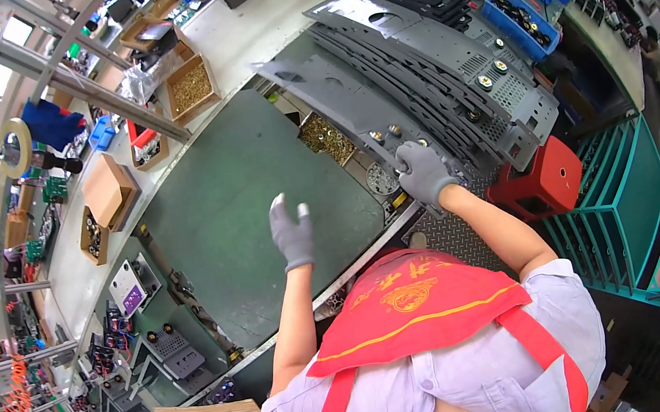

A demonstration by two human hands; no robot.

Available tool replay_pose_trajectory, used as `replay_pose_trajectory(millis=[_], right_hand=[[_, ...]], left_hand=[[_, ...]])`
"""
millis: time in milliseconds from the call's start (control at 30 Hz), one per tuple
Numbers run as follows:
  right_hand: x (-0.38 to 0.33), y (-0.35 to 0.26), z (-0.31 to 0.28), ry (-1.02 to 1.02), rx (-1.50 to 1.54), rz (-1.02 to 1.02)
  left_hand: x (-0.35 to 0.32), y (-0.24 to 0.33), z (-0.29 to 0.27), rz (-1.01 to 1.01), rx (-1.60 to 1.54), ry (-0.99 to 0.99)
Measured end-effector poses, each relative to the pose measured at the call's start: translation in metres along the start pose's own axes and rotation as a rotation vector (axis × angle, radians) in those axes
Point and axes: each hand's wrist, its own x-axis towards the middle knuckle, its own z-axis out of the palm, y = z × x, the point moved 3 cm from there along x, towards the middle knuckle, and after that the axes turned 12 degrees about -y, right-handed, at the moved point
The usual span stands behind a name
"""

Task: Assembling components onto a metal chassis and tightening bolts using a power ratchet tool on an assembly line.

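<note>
Over the green mat (pixel 235 194), my left hand (pixel 292 232) in a grey glove with pale fingertips is open and holds nothing. Its fingers point away from me. My right hand (pixel 424 173), also gloved in grey, is closed on the near end of a dark grey sheet-metal panel (pixel 328 88). That panel leans at the front of a stack of similar panels (pixel 412 68), which have holes, perforated patches and round metal fittings. The glove hides the exact spot where the fingers meet the metal.
Brass-coloured small parts (pixel 326 137) lie in a tray beside the mat. A red box (pixel 537 179) and a teal slotted rack (pixel 616 204) stand at right. A blue bin (pixel 522 20) is beyond the stack. A wooden box of screws (pixel 191 87) sits on the far bench.
</note>
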Motion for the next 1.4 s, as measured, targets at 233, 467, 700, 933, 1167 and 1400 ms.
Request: replay_pose_trajectory(millis=[233,467,700,933,1167,1400], right_hand=[[-0.052,-0.031,-0.065,-0.478,0.930,-0.015],[-0.005,-0.010,0.009,-0.644,0.769,-0.023],[0.001,-0.076,0.151,-0.444,1.589,0.065],[-0.023,-0.086,0.162,-0.825,1.717,0.350],[-0.006,0.012,0.149,-0.044,-0.811,0.156],[-0.035,0.093,0.153,0.082,-0.773,0.160]], left_hand=[[0.014,0.054,-0.029,0.593,0.483,0.279],[0.017,0.099,-0.170,0.817,0.733,0.189],[0.002,0.106,-0.167,0.376,0.752,0.142],[-0.017,0.054,-0.151,0.274,0.668,0.026],[-0.020,-0.096,-0.168,0.181,0.687,-0.089],[-0.017,-0.155,-0.154,0.158,0.564,-0.203]])
